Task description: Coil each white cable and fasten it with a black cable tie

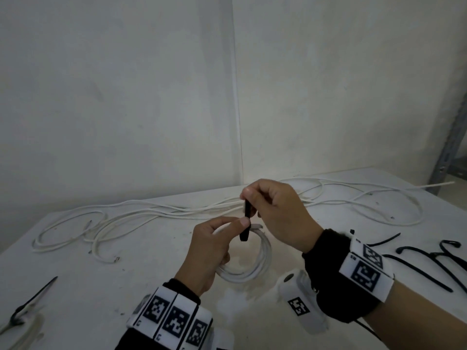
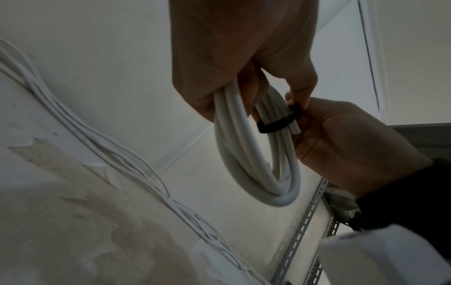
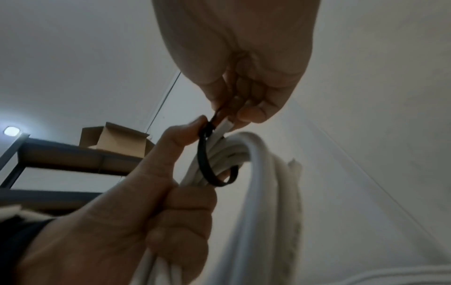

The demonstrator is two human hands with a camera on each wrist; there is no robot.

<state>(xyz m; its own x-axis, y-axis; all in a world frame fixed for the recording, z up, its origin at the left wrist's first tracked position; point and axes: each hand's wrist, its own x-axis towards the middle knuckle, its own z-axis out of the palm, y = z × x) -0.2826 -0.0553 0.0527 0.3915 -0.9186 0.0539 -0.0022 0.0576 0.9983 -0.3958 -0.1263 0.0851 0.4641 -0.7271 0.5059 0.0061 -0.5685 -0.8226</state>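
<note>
the left hand [image 1: 209,251] holds the coil [image 1: 255,263] tight above the table [image 1: 126,286]. the right hand [image 1: 280,213] pinches the tie [image 1: 246,221] looped round it.

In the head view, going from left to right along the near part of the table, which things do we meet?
Tied coil → left hand → coil → right hand → loose ties.
</note>
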